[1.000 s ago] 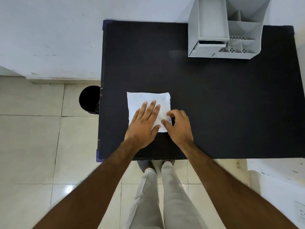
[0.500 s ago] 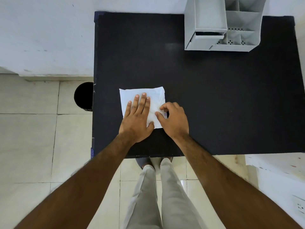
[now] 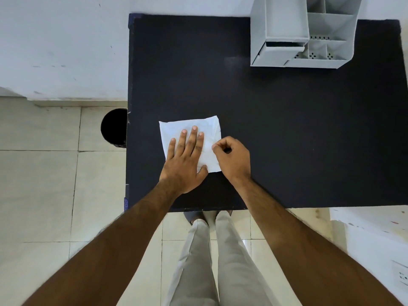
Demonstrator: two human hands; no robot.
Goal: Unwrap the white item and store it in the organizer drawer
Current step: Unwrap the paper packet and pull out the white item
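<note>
On table [image 3: 287,129] | left hand [image 3: 185,160] flat on white packet [image 3: 207,127] | right hand [image 3: 231,157] pinching its edge | organizer [image 3: 276,56] drawer ajar

The white wrapped item [image 3: 209,129], a flat, slightly creased square packet, lies on the black table toward its 7 o'clock corner. The grey organizer [image 3: 284,25] stands at 1 o'clock, well apart, its drawer [image 3: 277,54] pulled slightly open.

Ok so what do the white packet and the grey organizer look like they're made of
White packet: likely thin paper or soft film, matte; it lies flat with fine creases under the left hand. Grey organizer: probably moulded plastic, smooth and matte, with thin even walls and punched holes in its compartment floors. Neither is certain.
</note>
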